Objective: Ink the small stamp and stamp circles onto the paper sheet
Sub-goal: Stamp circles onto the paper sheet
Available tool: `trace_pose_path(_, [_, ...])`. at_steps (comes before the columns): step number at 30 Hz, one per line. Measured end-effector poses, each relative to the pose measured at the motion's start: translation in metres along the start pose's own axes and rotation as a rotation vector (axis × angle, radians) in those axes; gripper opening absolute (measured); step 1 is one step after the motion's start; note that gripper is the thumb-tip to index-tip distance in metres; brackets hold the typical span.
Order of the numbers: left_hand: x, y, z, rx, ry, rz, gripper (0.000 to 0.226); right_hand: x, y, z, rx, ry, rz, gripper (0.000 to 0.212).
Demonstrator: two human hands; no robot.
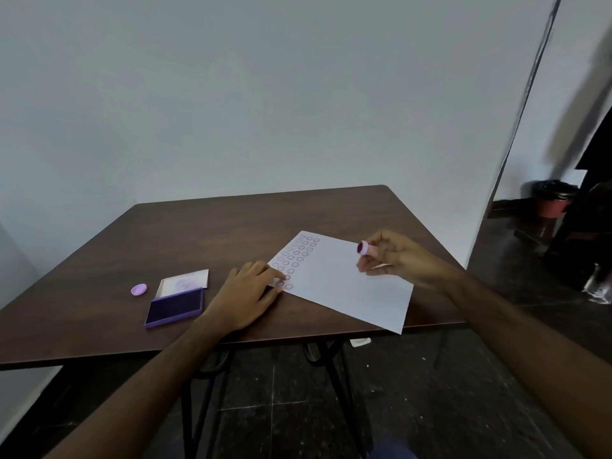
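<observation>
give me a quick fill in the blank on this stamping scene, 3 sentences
1. The stamp is held in the ____ hand.
2. The left hand rests flat on the edge of the ____.
3. The ink pad lies open, to the ____ of the paper.

Missing words: right; paper; left

Dim, flat indoor light; soft overall blur; wide-angle bending at edges; right side smeared.
</observation>
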State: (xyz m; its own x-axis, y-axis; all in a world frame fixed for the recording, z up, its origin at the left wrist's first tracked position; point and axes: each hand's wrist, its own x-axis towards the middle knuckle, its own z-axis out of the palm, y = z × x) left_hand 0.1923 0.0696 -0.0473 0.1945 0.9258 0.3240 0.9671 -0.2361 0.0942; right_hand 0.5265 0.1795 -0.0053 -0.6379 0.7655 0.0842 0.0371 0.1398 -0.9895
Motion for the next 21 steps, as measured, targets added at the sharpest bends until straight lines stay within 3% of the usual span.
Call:
trace_pose_path(7, [-0.004, -0.011, 0.0, 0.026, 0.049, 0.099, 0.024, 0.027, -0.004, 0.05, 0.46, -0.157, 0.021, 0.017])
trace_pose_path(13, [-0.009, -0.021, -0.005, -0.066, -0.003, 0.152, 0.031, 0.04, -0.001, 0.076, 0.619, -0.297, 0.01, 0.02])
trace_pose_path(17, [-0.011, -0.023, -0.002, -0.172, -0.006, 0.156, 0.02, 0.048, -0.003, 0.082, 0.57, -0.273, 0.049, 0.018])
trace_pose_path(21, [-0.009, -0.022, 0.001, -0.247, -0.029, 0.125, 0.018, 0.058, -0.003, 0.09, 0.222, -0.125, 0.071, 0.016])
